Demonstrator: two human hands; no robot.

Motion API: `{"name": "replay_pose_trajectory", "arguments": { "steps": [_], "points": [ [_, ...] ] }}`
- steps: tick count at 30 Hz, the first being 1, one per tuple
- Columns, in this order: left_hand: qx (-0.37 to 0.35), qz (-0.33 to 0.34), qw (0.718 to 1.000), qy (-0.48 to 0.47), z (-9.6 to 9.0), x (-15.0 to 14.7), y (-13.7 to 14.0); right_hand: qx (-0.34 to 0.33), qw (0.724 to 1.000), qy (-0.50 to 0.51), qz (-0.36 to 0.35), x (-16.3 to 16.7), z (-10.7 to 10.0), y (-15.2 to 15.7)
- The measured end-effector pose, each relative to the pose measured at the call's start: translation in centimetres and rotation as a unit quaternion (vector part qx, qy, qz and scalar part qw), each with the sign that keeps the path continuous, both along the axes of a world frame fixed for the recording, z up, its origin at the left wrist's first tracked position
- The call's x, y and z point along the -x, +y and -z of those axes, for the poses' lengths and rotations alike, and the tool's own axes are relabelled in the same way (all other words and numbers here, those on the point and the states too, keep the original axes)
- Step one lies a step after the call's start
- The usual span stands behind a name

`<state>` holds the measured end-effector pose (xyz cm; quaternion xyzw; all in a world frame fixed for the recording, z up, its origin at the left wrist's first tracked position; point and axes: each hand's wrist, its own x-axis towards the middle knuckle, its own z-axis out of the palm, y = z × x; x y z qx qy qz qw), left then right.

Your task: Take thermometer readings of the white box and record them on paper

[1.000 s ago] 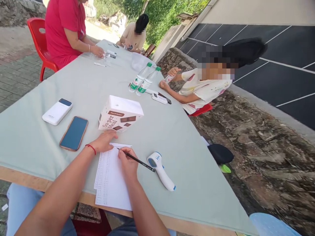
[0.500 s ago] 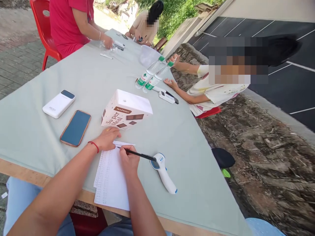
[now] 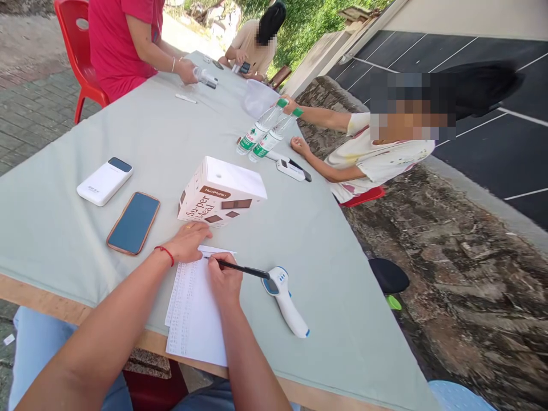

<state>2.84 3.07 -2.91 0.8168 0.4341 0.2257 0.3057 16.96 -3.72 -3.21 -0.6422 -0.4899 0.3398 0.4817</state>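
My right hand (image 3: pixel 225 279) is closed around a black pen (image 3: pixel 248 269), its tip near the top of a sheet of paper (image 3: pixel 201 319) with columns of small handwriting. Another sheet lies partly underneath. Flat on the paper's upper edge rests my left hand (image 3: pixel 188 241), fingers stretched out and a red string on the wrist. Just beyond it stands a white and brown "Super Meal" box (image 3: pixel 222 191). A white and blue infrared thermometer (image 3: pixel 285 302) lies right of my right hand, under the line of the pen's far end.
A phone (image 3: pixel 134 222) and a white power bank (image 3: pixel 105 181) lie to the left. Two water bottles (image 3: pixel 268 137) and a clear plastic bowl (image 3: pixel 258 98) stand farther back. People sit at the right side (image 3: pixel 377 148) and far end; one in red (image 3: pixel 124 45) is at the left.
The person on the right has moved a hand to the bottle caps and drawn the other in. The person in red has lifted a clear-wrapped item slightly. My hands stay almost still.
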Motion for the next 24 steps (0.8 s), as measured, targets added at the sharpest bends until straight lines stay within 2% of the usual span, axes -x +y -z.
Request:
{"name": "replay_pose_trajectory", "arguments": {
  "steps": [13,24],
  "points": [
    [-0.009,0.017,0.997,0.073,-0.9,0.1,-0.2,-0.01,1.0,0.003,0.004,-0.2,0.7,0.1],
    [-0.009,0.016,0.996,0.083,-1.1,0.0,-0.3,-0.003,1.0,0.009,0.025,-0.1,0.6,0.1]
  ]
}}
